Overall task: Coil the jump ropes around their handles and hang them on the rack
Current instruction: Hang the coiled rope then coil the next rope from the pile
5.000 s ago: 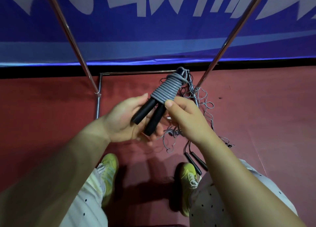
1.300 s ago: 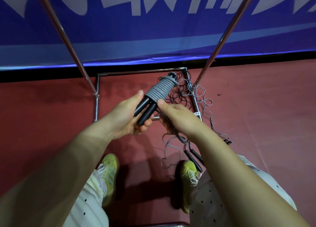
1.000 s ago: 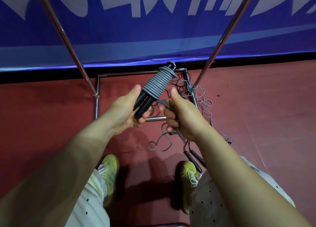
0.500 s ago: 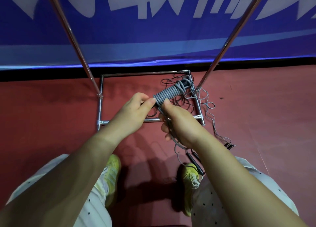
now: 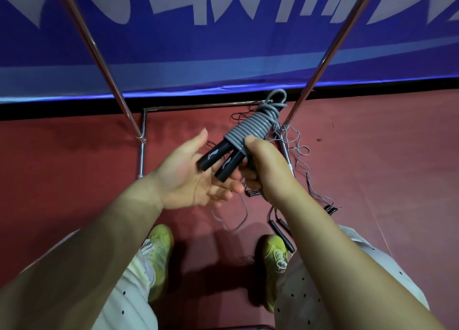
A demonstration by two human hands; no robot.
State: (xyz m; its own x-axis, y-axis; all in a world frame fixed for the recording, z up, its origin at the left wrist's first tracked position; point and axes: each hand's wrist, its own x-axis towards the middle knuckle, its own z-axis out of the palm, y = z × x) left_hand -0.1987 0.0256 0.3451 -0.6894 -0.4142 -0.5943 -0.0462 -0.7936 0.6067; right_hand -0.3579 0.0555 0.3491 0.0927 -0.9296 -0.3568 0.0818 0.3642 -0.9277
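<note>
A jump rope (image 5: pixel 250 128) has its grey cord coiled tightly round two black handles, with a small loop sticking out at the far end. My right hand (image 5: pixel 263 165) grips the bundle at the near edge of the coil. My left hand (image 5: pixel 191 178) lies open, palm up, under the handle ends, with its fingers straight. The chrome rack (image 5: pixel 104 61) rises in two slanted poles to left and right, its base frame on the red floor.
A tangle of loose grey and black ropes (image 5: pixel 298 153) lies on the floor by the rack's right base bar. Two black handles (image 5: pixel 282 234) lie near my right shoe. A blue banner (image 5: pixel 223 43) stands behind the rack.
My left hand has let go of the handles and opened beneath them. My right hand now carries the coiled bundle alone, lifted slightly, and a loop shows at the top.
</note>
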